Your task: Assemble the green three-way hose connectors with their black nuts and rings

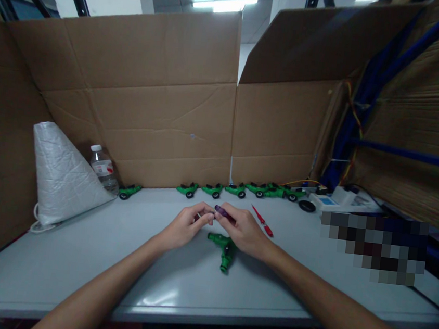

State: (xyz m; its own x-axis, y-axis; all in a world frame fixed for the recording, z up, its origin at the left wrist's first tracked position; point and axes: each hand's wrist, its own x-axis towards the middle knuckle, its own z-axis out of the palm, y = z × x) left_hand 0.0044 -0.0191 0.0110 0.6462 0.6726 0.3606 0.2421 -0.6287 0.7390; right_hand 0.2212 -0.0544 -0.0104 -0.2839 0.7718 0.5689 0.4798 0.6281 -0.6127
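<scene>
My right hand [246,232] grips a purple tool [224,213], my left hand [185,226] pinches its tip, mid-worktop [75,264]. A green fitting [225,249] lies just under my right hand.

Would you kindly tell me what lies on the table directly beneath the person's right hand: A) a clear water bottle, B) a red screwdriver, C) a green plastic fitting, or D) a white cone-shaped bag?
C: a green plastic fitting lies on the table just under the right hand, while the bottle and white bag stand far left and the red screwdriver lies off to the right.
</scene>
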